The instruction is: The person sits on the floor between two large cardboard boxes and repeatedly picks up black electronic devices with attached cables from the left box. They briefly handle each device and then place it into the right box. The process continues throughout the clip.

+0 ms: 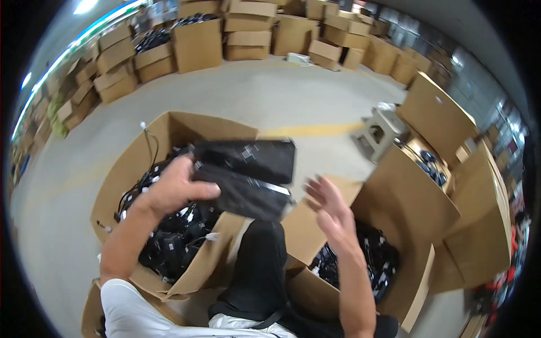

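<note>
Gripping a pair of flat black rectangular slabs [248,194] in left hand [177,186], thumb pressed over near slab, fingers mostly hidden. Blurred; can't tell if two pieces or one folded. Held up in midair, above right side of left carton [121,163], reaching out over floor to its right. Right hand [332,211] released, fingers apart, nothing in grasp, just right of slabs and above near-left part of right carton [406,208].

In left carton, big tangled heap of black corded units [177,239] with white tags or plugs. In right carton, similar dark heap [377,250]. Farther right, grey plastic stool [380,132]; along far side, stacked cardboard boxes [197,45].

Progress, judging from layout: slabs already clear of both heaps, not yet set down. Plenty left in both cartons. Impossible to say which heap counts as handled, or how many.
</note>
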`<state>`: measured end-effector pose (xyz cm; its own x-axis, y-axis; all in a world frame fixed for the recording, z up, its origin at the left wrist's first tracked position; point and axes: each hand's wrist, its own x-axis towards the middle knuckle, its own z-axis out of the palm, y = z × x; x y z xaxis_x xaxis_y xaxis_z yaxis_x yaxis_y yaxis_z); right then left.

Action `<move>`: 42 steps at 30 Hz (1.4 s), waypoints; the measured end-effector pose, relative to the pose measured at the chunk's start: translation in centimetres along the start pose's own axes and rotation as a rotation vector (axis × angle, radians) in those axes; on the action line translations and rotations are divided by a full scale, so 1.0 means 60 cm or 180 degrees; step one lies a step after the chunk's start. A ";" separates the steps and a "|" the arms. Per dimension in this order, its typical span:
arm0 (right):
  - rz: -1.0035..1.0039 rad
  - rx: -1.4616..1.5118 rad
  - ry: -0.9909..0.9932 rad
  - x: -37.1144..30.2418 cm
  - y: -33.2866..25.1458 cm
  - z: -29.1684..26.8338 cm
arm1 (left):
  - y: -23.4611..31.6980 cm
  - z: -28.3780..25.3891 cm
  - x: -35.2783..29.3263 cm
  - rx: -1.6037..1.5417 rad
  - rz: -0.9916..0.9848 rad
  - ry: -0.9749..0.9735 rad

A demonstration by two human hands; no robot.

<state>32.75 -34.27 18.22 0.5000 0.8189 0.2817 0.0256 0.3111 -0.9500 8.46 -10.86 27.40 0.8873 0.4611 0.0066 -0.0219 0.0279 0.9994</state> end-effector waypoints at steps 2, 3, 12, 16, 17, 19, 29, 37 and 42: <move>0.0310 0.0553 0.0135 0.012 -0.036 0.034 | -0.019 0.075 0.009 0.0009 -0.0002 -0.0407; 0.0649 0.0715 0.0177 0.005 -0.049 0.041 | -0.046 0.098 0.016 -0.0052 -0.0002 -0.0612; -0.1027 -0.0833 0.3213 -0.157 -0.081 -0.044 | -0.129 0.282 0.040 0.0499 0.0913 0.0449; -0.1566 -0.2492 0.3321 -0.201 -0.082 -0.027 | -0.068 0.431 0.053 0.0333 0.1140 0.1012; -0.1746 -0.2812 0.3311 -0.188 -0.079 -0.009 | -0.082 0.439 0.052 0.0229 0.1476 0.0719; -0.2128 -0.2882 0.3087 -0.188 -0.086 -0.009 | -0.084 0.484 0.026 -0.0039 0.1546 0.0162; -0.1584 -0.2289 0.1885 -0.355 -0.097 -0.068 | -0.157 0.543 0.067 -0.2051 0.0111 -0.0069; 0.0055 -0.0910 0.2720 -0.407 -0.076 -0.118 | -0.282 0.533 -0.035 -0.1712 -0.0573 -0.0513; 0.0375 -0.0712 0.2302 -0.442 -0.020 -0.086 | -0.323 0.482 -0.098 -0.1190 -0.1182 -0.0419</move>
<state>23.94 -58.83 11.17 0.9504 0.2974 0.0916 0.0730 0.0733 -0.9946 16.96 -39.75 9.01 0.9163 0.2457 -0.3164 0.1631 0.4926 0.8549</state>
